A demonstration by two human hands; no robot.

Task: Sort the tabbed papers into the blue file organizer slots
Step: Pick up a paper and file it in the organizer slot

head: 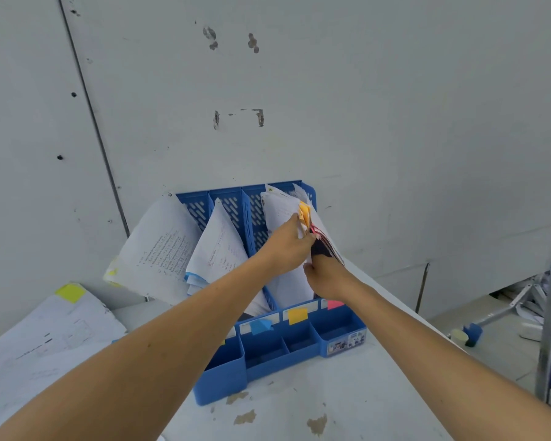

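At the organizer's (280,348) two right slots, the left hand (287,246) pinches the orange-tabbed sheets (280,208), and the right hand (326,278) grips the pink-tabbed sheaf (326,240) just beside them. Both look light and limp, apt to fan or crease. They are probably best held near the tabbed edge, with the bottom supported.

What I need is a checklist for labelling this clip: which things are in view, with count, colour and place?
file organizer: one, blue, on table against wall
slotted papers: several bundles, white, leaning in the left slots
colour tags: three visible, blue, orange, pink, on organizer front
loose papers: a pile, white with yellow tab, table's left
table: one, white, chipped
left hand: pinches orange-tabbed papers
right hand: grips pink-tabbed papers at rightmost slot
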